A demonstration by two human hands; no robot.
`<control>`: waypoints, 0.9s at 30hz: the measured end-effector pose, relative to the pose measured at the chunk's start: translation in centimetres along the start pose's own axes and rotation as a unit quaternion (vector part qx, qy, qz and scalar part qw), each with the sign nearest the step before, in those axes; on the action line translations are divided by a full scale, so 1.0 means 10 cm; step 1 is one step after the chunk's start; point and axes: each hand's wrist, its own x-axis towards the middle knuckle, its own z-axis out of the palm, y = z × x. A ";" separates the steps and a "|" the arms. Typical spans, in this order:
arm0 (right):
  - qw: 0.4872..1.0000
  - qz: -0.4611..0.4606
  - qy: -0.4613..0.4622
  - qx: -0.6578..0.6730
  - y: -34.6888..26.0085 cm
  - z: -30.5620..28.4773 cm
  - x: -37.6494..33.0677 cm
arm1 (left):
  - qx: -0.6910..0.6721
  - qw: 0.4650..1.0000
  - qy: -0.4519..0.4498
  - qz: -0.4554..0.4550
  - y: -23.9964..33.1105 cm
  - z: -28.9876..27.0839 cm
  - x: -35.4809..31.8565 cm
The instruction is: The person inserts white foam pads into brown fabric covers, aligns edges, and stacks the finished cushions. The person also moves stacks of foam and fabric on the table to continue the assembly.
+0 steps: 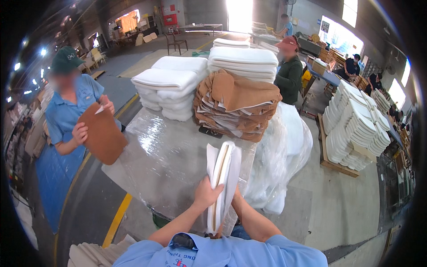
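Observation:
My left hand (206,194) grips a white padded cushion piece (223,178) held on edge, with a tan layer showing between its white sides. My right hand (235,197) is behind the piece, mostly hidden, pressing on its far side. The piece stands over the near edge of a table covered in clear plastic sheet (164,155). Beyond it on the table lies a stack of brown fabric covers (235,107) and piles of white foam pads (171,84).
A person in a blue shirt and green cap holds a brown cover (102,133) at the table's left. Another person in a red cap (289,71) stands behind the stacks. A pallet of white pads (356,129) is at right. A yellow floor line (116,220) runs at left.

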 end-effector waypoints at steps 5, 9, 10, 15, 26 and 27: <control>0.998 -0.012 0.065 -0.004 -0.66 0.09 0.44 | 0.001 1.000 0.021 -0.008 -0.09 0.04 -0.01; 0.922 -0.238 0.111 -0.286 -1.20 -0.07 0.85 | -0.016 0.999 -0.036 0.013 0.00 0.12 0.09; 0.894 -0.250 0.090 -0.360 -1.26 0.05 0.91 | -0.015 0.999 -0.031 0.018 -0.08 0.10 0.16; 0.740 -0.278 0.002 -0.612 -1.52 0.27 1.09 | -0.261 0.963 -0.070 0.009 -0.07 0.14 0.93; 0.702 -0.415 0.014 -0.579 -1.09 0.29 0.73 | -0.316 0.938 -0.121 -0.069 -0.02 0.29 1.70; 0.699 -0.414 0.017 -0.583 -1.06 0.24 0.67 | -0.305 0.943 -0.122 -0.052 0.00 0.32 1.70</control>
